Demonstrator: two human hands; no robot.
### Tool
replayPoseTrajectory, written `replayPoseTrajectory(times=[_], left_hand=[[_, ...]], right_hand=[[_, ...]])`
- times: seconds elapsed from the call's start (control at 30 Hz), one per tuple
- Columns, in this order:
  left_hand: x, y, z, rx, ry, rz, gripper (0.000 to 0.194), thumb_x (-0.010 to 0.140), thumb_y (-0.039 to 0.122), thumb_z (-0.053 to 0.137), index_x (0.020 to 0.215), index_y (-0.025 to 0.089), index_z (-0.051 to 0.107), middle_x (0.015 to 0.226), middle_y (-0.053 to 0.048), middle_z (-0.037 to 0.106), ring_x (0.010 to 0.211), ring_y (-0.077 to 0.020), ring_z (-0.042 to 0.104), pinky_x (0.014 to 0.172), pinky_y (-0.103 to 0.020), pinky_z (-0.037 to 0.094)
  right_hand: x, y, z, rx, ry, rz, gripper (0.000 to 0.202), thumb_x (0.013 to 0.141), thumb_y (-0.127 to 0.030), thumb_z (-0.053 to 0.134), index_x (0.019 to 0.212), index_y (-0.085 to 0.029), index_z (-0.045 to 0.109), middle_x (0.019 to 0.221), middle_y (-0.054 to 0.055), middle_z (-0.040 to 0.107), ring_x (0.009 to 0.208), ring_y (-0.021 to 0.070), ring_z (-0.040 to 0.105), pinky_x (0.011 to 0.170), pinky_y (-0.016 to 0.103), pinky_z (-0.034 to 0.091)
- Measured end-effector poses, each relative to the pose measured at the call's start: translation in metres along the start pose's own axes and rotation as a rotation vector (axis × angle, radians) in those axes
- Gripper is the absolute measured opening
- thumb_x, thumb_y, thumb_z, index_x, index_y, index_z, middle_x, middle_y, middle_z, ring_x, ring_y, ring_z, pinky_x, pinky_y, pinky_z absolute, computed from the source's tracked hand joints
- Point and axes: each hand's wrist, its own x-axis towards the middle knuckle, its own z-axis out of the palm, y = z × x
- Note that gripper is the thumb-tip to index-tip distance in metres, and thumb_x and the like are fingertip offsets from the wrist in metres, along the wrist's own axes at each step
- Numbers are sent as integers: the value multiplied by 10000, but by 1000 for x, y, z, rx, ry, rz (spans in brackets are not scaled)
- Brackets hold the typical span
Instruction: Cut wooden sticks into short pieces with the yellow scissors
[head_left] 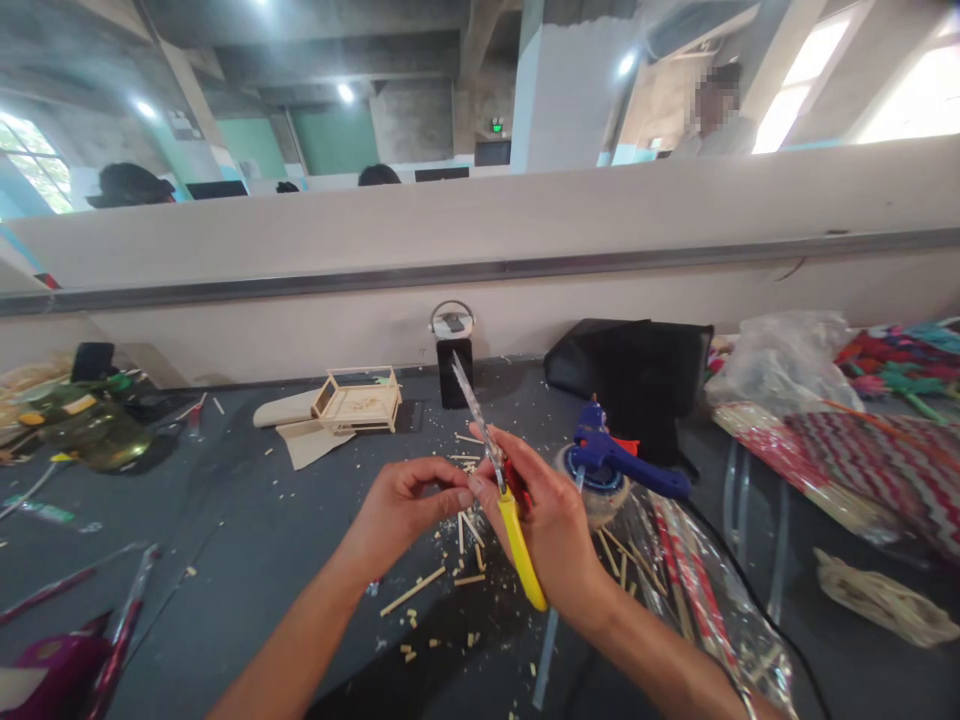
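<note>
Two bare hands meet above a dark tabletop (225, 570). The right hand (559, 520) has its fingers wrapped around yellow-handled scissors (521, 550), whose blades point toward eleven o'clock. The left hand (420, 500), at nine o'clock from the right, brings its thumb and forefinger together near the right thumb; I cannot tell whether they grip anything, as the spot is too small to read. Wooden sticks (412, 591) and short cut bits lie scattered below, mostly toward six and seven o'clock from the hands. At ten o'clock stands a miniature wooden frame (360, 403) with corner posts, and near twelve a black smartphone (454, 390) stands upright. A blue glue gun (634, 465) rests at two o'clock from the right hand, with a black bag (630, 365) farther out toward one.
</note>
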Motion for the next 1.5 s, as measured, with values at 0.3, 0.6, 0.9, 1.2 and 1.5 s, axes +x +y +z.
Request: replayPoseTrajectory(times=[0.3, 0.6, 0.9, 1.2, 1.5], left_hand=[[-2, 3, 3, 62, 41, 18, 158, 767, 342, 732, 764, 184, 734, 760, -23, 687, 739, -163, 593, 709, -268, 467], [-9, 11, 5, -108, 223, 206, 50, 740, 237, 761, 728, 198, 731, 766, -8, 682, 710, -127, 578, 644, -219, 454], [-15, 15, 4, -361, 370, 282, 73, 730, 227, 781, 795, 227, 748, 761, 2, 739, 710, -130, 655, 683, -216, 514], [-14, 7, 4, -320, 384, 263, 91, 740, 230, 768, 825, 208, 742, 790, -16, 740, 728, -151, 652, 693, -242, 512], [-15, 6, 5, -270, 417, 266, 74, 739, 223, 766, 807, 208, 741, 760, -5, 735, 684, -134, 641, 660, -221, 508]], right_hand=[[-4, -2, 3, -20, 47, -18, 462, 837, -115, 578, 1288, -214, 564, 951, 8, 701, 776, 124, 659, 735, 231, 556], [-5, -1, 0, -100, 6, -61, 587, 788, -42, 527, 1329, -269, 508, 1029, 22, 681, 838, 173, 658, 798, 325, 550], [-4, -5, 6, -257, -217, -62, 676, 694, 68, 497, 1323, -180, 521, 977, 86, 654, 902, 241, 615, 795, 397, 539], [-5, -3, 6, -356, -217, -77, 697, 698, 63, 519, 1347, -189, 495, 979, 93, 647, 903, 265, 592, 771, 428, 543], [-6, -4, 6, -382, -238, -93, 720, 693, 66, 506, 1377, -157, 469, 1003, 119, 627, 942, 281, 564, 827, 470, 529]])
